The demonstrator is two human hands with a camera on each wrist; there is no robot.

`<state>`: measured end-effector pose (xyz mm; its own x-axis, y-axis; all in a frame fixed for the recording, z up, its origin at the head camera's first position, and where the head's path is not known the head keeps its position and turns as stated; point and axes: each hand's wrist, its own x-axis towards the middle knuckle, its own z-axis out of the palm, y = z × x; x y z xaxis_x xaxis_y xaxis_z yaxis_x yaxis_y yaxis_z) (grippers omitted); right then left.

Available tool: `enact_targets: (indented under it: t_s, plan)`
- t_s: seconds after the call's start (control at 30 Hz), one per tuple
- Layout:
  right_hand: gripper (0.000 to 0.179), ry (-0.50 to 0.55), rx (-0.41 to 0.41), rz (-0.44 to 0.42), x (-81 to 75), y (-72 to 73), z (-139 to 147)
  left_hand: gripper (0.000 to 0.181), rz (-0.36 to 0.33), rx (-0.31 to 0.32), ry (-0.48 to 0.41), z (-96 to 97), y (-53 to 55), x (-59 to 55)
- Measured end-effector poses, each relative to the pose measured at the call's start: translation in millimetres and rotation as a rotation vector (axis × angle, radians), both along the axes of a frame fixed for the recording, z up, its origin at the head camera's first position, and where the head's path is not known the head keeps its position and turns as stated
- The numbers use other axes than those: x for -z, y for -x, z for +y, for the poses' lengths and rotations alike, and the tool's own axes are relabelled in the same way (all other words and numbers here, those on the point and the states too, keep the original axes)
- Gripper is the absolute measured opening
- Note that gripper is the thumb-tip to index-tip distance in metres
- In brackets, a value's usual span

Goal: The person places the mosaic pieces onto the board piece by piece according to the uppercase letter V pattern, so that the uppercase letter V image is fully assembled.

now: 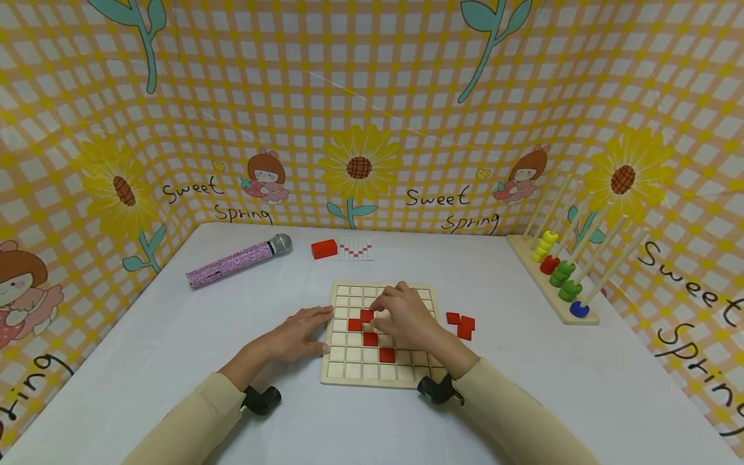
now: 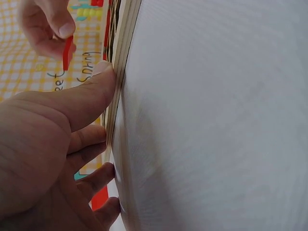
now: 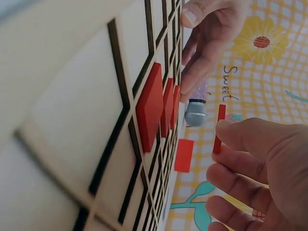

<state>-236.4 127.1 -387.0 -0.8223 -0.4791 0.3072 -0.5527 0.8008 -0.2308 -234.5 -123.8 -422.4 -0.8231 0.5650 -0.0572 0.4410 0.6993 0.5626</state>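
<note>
wooden grid [image 1: 353, 371] below, right hand [image 1: 403, 316] pinches thin red tile [image 2: 68, 53]

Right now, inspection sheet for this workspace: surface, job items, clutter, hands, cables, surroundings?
Surface: white tabletop
Job's things: wooden grid board, three red square tiles visible on it; loose red tiles to its right
Clutter: glittery microphone, red block, pattern card, bead abacus
Left hand: touches the board's left edge
Right hand: pinches another red tile above the board
Cables: nothing seen
Surroundings: yellow-checked Sweet Spring cloth
</note>
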Motion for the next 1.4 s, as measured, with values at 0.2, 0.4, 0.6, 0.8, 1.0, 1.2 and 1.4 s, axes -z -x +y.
enact_targets:
  t_s: [0.2, 0.4, 0.6, 0.8, 1.0, 1.2, 1.4]
  plan:
    - [0.017, -0.001, -0.004, -0.065, 2.8, 6.5, -11, 0.069, 0.000, 0.000, -0.005, -0.4, 0.8, 0.4]
    - [0.016, -0.026, -0.007, -0.056, 4.4, 12.5, -19, 0.069, 0.000, 0.005, -0.003, -1.3, 0.4, 0.2]
    - [0.015, -0.034, -0.008, -0.069, 3.9, 16.7, -26, 0.069, 0.000, 0.001, 0.001, -0.8, -0.2, -1.1]
    - [0.014, -0.061, 0.002, -0.095, 4.4, 21.0, -32, 0.069, 0.005, 0.003, 0.000, 0.4, 0.3, -0.9]
    - [0.015, -0.088, 0.012, -0.107, 3.0, 26.2, -38, 0.069, 0.013, 0.012, -0.001, -0.1, 1.2, -0.6]
    - [0.017, -0.089, -0.021, -0.113, 2.6, 29.0, -43, 0.069, 0.013, 0.024, -0.003, -0.6, 2.3, -0.2]
    - [0.017, -0.106, -0.020, -0.134, 6.3, 32.1, -47, 0.069, 0.001, 0.023, -0.003, -0.5, 1.8, -1.0]
